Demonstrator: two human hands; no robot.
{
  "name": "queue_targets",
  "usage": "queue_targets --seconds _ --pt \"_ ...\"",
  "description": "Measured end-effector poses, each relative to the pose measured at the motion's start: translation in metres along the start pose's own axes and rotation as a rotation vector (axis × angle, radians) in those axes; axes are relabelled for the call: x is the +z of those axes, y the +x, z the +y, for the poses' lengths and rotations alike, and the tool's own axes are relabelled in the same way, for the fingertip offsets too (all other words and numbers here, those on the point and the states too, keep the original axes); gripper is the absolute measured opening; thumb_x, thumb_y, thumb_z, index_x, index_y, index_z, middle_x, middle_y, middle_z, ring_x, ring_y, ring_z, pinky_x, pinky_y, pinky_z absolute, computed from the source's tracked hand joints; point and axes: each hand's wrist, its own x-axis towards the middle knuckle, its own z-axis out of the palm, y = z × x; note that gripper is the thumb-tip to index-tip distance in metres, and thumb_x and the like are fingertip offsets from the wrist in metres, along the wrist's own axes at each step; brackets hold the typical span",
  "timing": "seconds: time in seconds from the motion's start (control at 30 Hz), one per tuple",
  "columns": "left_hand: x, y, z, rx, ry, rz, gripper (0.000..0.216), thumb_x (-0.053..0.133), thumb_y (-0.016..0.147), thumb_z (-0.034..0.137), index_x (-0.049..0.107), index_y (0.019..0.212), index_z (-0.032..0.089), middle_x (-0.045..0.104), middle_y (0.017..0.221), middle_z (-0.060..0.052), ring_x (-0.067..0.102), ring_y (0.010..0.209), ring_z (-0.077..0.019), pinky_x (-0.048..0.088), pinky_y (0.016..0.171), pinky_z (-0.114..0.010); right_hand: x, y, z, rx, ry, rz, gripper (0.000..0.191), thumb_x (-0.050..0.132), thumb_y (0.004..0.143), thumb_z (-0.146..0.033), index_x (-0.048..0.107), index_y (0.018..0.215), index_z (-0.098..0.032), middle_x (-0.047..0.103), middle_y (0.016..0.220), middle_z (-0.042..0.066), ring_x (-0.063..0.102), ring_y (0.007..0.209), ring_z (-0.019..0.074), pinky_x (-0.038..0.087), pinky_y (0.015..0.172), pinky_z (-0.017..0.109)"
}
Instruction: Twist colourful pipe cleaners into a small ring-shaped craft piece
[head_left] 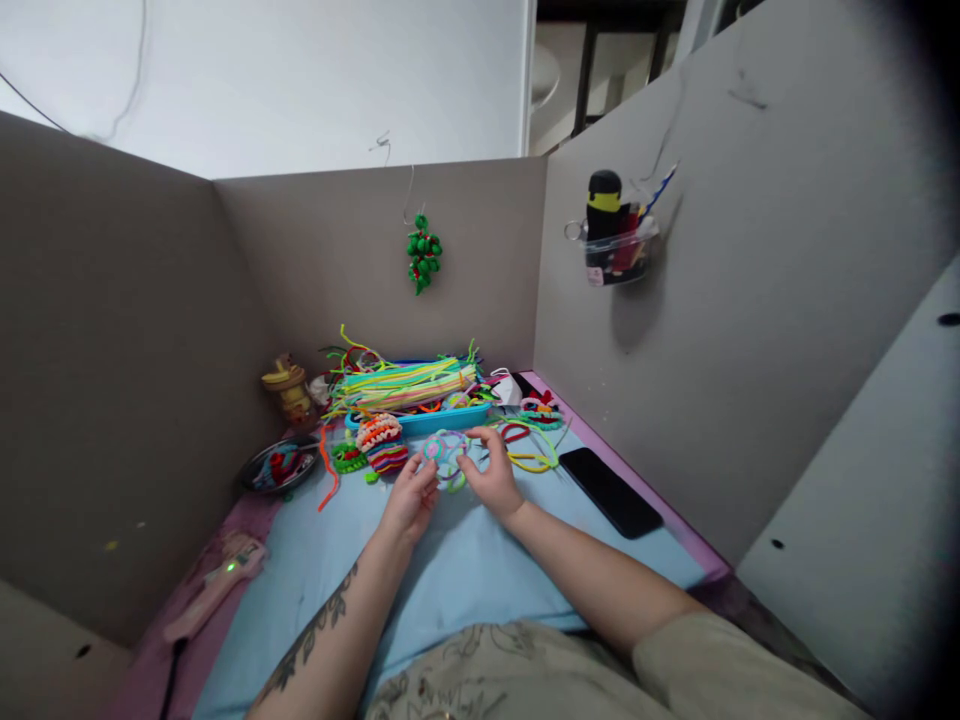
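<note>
Just above the blue cloth, both hands hold a pipe-cleaner piece [451, 456]. It has a pink and teal coiled disc at its left and open loops in lilac and light green at its right. My left hand [411, 500] is closed, pinching the coiled disc between thumb and fingers. My right hand [496, 480] grips the right edge of the loops, thumb and index finger curved around it. Behind the left hand lie a striped crocheted-looking bundle [382, 445] and a small green coiled piece [348, 458].
A blue tray [442, 418] heaped with pipe cleaners [405, 385] stands at the back. Yellow and green loops [536, 452] and a black phone [611, 492] lie right. Left are a dark bowl [259, 482] and a pink corded tool [217, 588] with a green light. Grey partitions [480, 260] enclose the table.
</note>
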Motion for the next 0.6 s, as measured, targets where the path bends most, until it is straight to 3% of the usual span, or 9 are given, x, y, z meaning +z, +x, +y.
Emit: queue_targets --seconds 0.13,0.23,0.6 --pt "-0.0002 0.0004 0.0002 -0.001 -0.033 0.012 0.035 0.076 0.058 0.027 0.053 0.082 0.016 0.039 0.056 0.009 0.029 0.041 -0.0001 0.022 0.039 -0.013 -0.0029 0.0010 -0.0025 -0.093 -0.041 -0.062 0.017 0.055 0.076 -0.024 0.063 0.092 -0.025 0.061 0.093 0.004 0.052 0.095 0.0215 0.037 0.090 0.040" --pt "0.0003 -0.0002 -0.0001 -0.014 -0.046 -0.005 0.033 0.076 0.060 0.026 0.053 0.082 0.016 0.039 0.056 0.009 0.029 0.041 -0.0003 0.023 0.039 -0.013 -0.0030 0.0021 -0.0013 -0.128 -0.061 -0.113 0.019 0.054 0.079 -0.026 0.065 0.094 -0.029 0.066 0.091 0.003 0.053 0.092 0.0211 0.038 0.087 0.041" --pt "0.0004 -0.0011 -0.0032 -0.031 0.015 -0.049 0.034 0.075 0.061 0.025 0.056 0.087 0.016 0.036 0.056 0.008 0.025 0.042 -0.0003 0.019 0.038 -0.014 -0.0039 0.0049 -0.0001 -0.112 -0.082 -0.132 0.019 0.055 0.080 -0.028 0.068 0.093 -0.031 0.069 0.090 0.000 0.052 0.092 0.0217 0.035 0.091 0.044"
